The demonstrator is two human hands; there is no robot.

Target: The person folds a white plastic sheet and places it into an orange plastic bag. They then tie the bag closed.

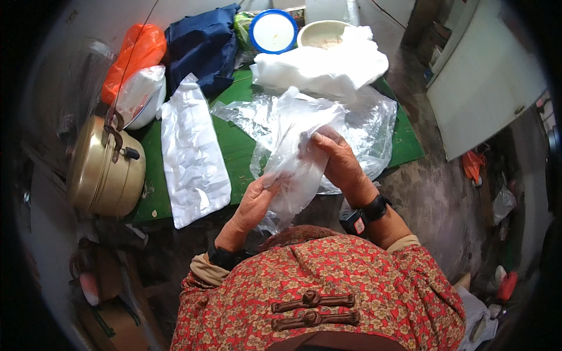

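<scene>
A translucent white plastic bag (303,127) is stretched between my two hands above the near edge of the green table. My left hand (254,202) pinches its lower left part between thumb and fingers. Higher up on the right, my right hand (340,162) grips the bag's side, with some fingers hidden behind or inside the film. Beneath the bag, a large clear plastic sheet or bag (373,131) lies crumpled on the table. A flattened, folded white plastic bag (193,153) lies to the left. A bunched pile of white plastic (316,66) sits beyond my hands.
A brass-coloured metal pot (109,171) stands at the left edge of the green table (237,164). Behind are an orange plastic bag (140,52), a white bowl (153,101), a dark blue bag (202,48), a blue-rimmed round lid (273,31) and a cream basin (307,33). A pale door panel (483,87) stands right.
</scene>
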